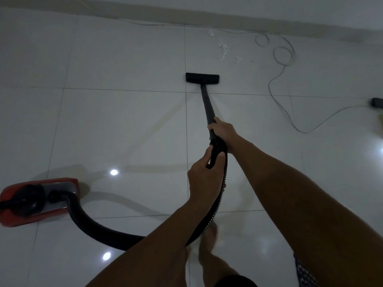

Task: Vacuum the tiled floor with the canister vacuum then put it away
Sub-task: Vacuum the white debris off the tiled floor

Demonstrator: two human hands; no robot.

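Hands first: the right hand is wrapped around the black wand near its upper end, and the left hand is closed on the ribbed hose just below where it meets the wand. So both are gripping, one right behind the other, about mid-frame.

From where I'm watching, the wand runs away from me to the floor nozzle, which sits flat on the tiled floor, its near edge just beyond a grout line. A bit further out and to the right of it there's a scatter of white scraps, not touching the nozzle.

The hose drops from the left hand, passes behind the left forearm and loops along the floor to the red canister sitting at the near left. That part of the picture is a bit blurred.

A thin pale cable runs along the far wall base, makes a couple of loops at far right and trails to a dark thing at the right edge, can't tell what it is. Bare feet show under the arms, smeared. Ceiling lights reflect in the glossy tiles.
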